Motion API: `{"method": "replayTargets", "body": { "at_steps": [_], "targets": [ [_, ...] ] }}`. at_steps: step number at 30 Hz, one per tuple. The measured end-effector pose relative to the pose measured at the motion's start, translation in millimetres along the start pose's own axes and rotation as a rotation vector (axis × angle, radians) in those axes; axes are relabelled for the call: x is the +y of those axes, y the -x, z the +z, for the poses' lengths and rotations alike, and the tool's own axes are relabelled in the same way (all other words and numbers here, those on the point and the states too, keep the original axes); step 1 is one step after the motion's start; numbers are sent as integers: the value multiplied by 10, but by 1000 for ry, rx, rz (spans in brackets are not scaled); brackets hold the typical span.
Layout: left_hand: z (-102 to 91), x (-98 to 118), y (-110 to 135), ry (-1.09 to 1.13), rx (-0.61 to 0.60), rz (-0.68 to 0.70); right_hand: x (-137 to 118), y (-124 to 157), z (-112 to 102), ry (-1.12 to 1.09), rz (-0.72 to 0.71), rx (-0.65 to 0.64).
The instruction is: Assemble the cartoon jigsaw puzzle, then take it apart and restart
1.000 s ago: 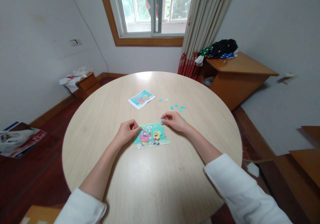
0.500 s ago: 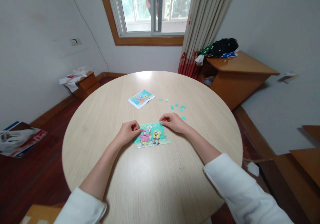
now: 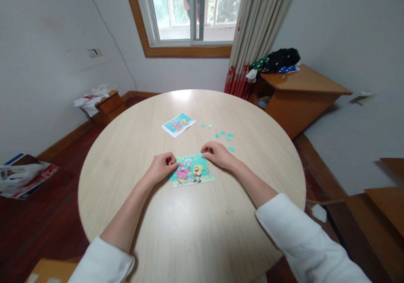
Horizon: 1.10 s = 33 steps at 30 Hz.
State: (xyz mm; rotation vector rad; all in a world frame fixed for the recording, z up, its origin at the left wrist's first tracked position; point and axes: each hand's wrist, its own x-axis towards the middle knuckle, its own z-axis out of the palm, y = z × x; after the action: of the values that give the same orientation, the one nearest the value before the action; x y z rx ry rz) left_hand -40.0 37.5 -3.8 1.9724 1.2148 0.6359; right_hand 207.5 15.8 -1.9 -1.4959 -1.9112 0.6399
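Note:
A partly assembled jigsaw puzzle (image 3: 191, 171) lies flat near the middle of the table, showing a pink, a pale and a yellow cartoon figure on turquoise. My left hand (image 3: 162, 167) is closed at its upper left edge, the thumb against the pieces. At the top right corner my right hand (image 3: 218, 154) has thumb and fingers pinched on the puzzle's edge. Whether a single loose piece is under those fingertips is hidden. Several loose turquoise puzzle pieces (image 3: 222, 133) lie beyond my right hand, along with a pale piece (image 3: 210, 126).
A printed picture sheet (image 3: 178, 125) with the same figures lies behind the puzzle on the round wooden table (image 3: 176, 232). A brown cabinet (image 3: 303, 81) with dark cloth (image 3: 284, 59) on it stands at the back right. Behind the table are a window and a curtain (image 3: 255, 26).
Almost nothing differs. My right hand has shifted very slightly at the puzzle's top right corner; the left hand and the puzzle hold their places.

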Motion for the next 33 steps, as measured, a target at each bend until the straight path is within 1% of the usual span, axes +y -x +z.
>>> {"method": "replayTargets", "body": {
  "at_steps": [2,5,8,10,12,14,19,21,23,25,27,29,32,33],
  "targets": [
    [-1,0,1,0,-1,2,6,0,7,4,1,6],
    [-4,13,2,-7,4,-3,39,-7,2,-65,-1,27],
    [-9,34,5,-4,15,-17,94,-25,-58,-148,22,116],
    [-12,42,7,6,24,-21,127,-32,-110,-151,41,191],
    [-11,42,7,13,33,-19,142,-28,-142,-130,60,208],
    [-8,33,4,13,38,-11,130,-11,-136,-106,62,157],
    [-5,-6,-11,-11,42,1,31,28,-34,4,25,27],
    [-4,-3,-14,-39,74,17,1,26,-12,49,22,-13],
    [11,28,-7,-97,127,85,-13,15,-7,80,26,-38],
    [54,88,15,-170,156,197,-17,4,-9,96,39,-48],
    [131,169,51,-235,116,295,-18,-4,-11,100,53,-50],
    [226,255,95,-312,22,363,-19,-6,-7,84,61,-47],
    [350,363,147,-440,-123,409,-19,-5,8,29,68,-51],
    [378,389,158,-476,-152,410,-16,-6,14,10,70,-55]
  ]
}}
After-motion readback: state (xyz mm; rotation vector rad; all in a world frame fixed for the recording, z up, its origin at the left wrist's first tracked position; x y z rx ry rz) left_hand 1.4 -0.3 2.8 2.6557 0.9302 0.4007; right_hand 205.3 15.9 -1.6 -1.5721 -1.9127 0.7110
